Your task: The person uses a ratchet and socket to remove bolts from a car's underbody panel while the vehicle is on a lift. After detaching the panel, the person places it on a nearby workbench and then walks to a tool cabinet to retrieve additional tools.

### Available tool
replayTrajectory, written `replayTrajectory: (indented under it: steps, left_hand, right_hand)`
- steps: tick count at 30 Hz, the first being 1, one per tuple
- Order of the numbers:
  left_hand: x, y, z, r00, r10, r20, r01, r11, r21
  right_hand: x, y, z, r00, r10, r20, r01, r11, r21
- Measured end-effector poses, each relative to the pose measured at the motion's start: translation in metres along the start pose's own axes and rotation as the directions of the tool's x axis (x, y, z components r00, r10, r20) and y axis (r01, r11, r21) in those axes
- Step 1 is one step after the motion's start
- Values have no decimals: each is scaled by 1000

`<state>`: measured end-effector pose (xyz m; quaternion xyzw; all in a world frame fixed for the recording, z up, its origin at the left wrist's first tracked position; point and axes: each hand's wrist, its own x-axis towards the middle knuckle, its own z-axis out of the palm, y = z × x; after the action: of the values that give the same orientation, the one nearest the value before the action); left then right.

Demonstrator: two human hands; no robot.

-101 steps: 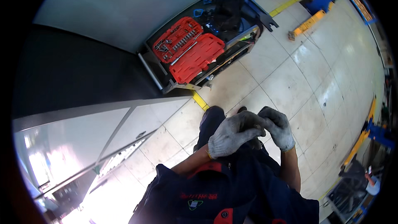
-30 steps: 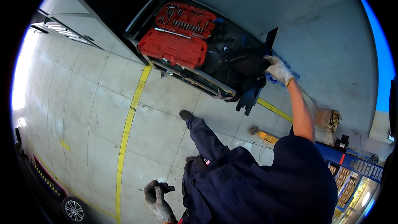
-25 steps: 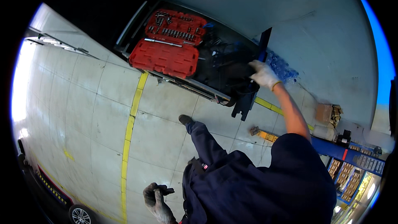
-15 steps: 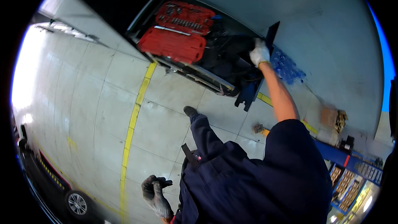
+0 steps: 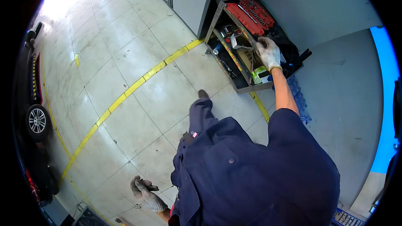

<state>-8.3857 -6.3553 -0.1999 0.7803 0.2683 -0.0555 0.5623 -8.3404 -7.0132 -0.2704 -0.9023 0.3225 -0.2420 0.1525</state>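
Note:
My right hand, in a white work glove, is over the front edge of a metal tool cart. Its fingers are loosely bent and parted, with nothing visible in them. Beyond it on the top shelf lies an open red socket set case with a long silver bar across it. Black items crowd the shelf beside the hand. Below, the middle shelf holds a small white box, and a bright green item. Low at my left side, my left hand hangs in a soiled glove, fingers apart and holding nothing visible.
A grey cabinet stands left of the cart, a grey wall behind it. Blue clear plastic bottles lie at the cart's right. A yellow floor line runs toward the cart. At far left is a dark car's wheel.
My view has turned and the cart now sits further right, its lower shelves showing. My right hand has gone from the black items at the cart's right end to its front edge.

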Motion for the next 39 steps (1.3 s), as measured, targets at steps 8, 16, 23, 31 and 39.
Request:
replayTrajectory:
  steps: [8,16,23,31,39]
  left_hand:
    - [19,-63,-123,991,67,-117,-78,993,-87]
    - [19,-106,-186,992,68,-106,-69,998,-5]
    - [58,-143,-124,970,-76,229,72,997,26]
    - [95,-82,11,897,-133,422,-1,953,303]
    - [139,-94,302,721,-383,578,32,851,525]
  right_hand:
    - [-156,-11,33,923,307,231,-299,952,-69]
    - [-254,-195,175,542,-258,800,134,966,221]
    - [-319,-206,39,493,-234,838,-63,951,302]
    - [-275,0,69,729,366,578,-372,921,-114]
    - [-35,152,239,837,475,270,-418,875,-244]
